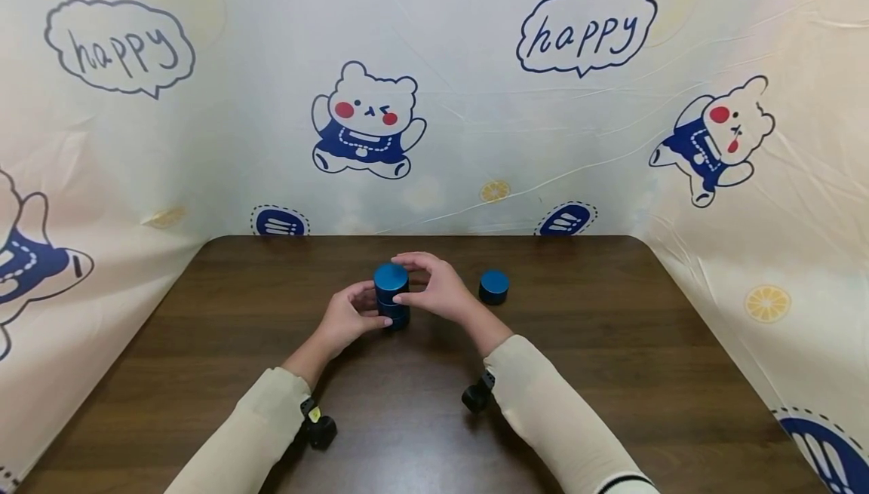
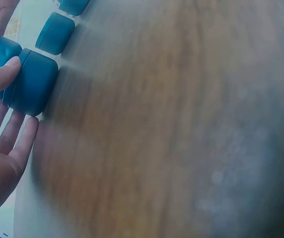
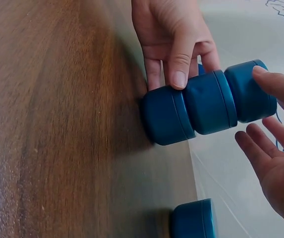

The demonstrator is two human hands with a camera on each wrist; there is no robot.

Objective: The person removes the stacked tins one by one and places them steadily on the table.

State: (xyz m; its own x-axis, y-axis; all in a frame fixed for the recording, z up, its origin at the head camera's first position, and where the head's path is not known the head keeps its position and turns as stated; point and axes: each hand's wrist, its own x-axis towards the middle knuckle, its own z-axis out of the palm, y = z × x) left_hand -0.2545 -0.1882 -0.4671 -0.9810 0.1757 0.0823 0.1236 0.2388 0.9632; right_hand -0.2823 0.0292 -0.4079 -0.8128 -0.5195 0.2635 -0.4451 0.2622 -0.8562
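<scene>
Three blue round lidded tins stand stacked in a column on the table. My left hand (image 1: 346, 320) holds the bottom of the stack, its thumb pressed on the lowest tin (image 3: 166, 116) near the seam with the middle tin (image 3: 211, 101). At the top, my right hand (image 1: 437, 290) grips the top tin (image 1: 391, 279) between its thumb and fingers. In the right wrist view the top tin sits slightly offset from the middle one. Part of the stack is cut off in the left wrist view.
Another blue tin (image 1: 493, 287) stands alone to the right of the stack; a further blue piece (image 2: 74, 6) shows at the left wrist view's top edge. The brown wooden table (image 1: 407, 418) ends at a printed cloth backdrop (image 1: 468, 139).
</scene>
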